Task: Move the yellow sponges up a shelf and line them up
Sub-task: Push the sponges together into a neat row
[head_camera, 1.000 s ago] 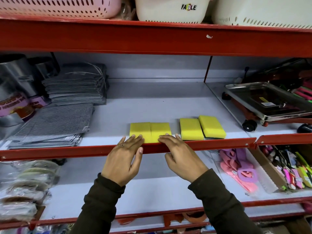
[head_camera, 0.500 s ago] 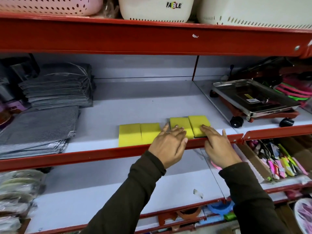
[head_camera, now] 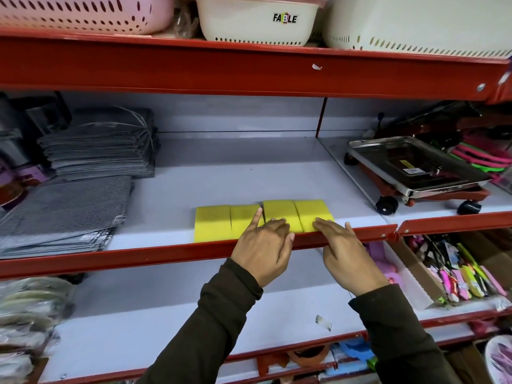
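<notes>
Several yellow sponges [head_camera: 213,223] lie side by side in one row along the front of the middle shelf [head_camera: 221,176], just behind its red lip. My left hand [head_camera: 263,245] rests over the lip with fingers spread, index finger on the seam between the second and third sponge. My right hand [head_camera: 346,253] lies flat, its fingertips touching the front edge of the rightmost sponge [head_camera: 313,214]. Neither hand grips anything. The shelf below [head_camera: 166,314] shows bare white surface under my arms.
Grey folded cloths [head_camera: 97,151] and flat grey mats [head_camera: 61,214] fill the shelf's left. A steel tray on a wheeled red stand [head_camera: 415,167] sits at the right. Baskets [head_camera: 257,20] stand on the top shelf. Pink items and a box of packaged tools [head_camera: 457,275] lie lower right.
Both hands moved from the left pair of sponges to the right pair. The right pair slid left and straightened, closing the gap so all sponges form one row.
</notes>
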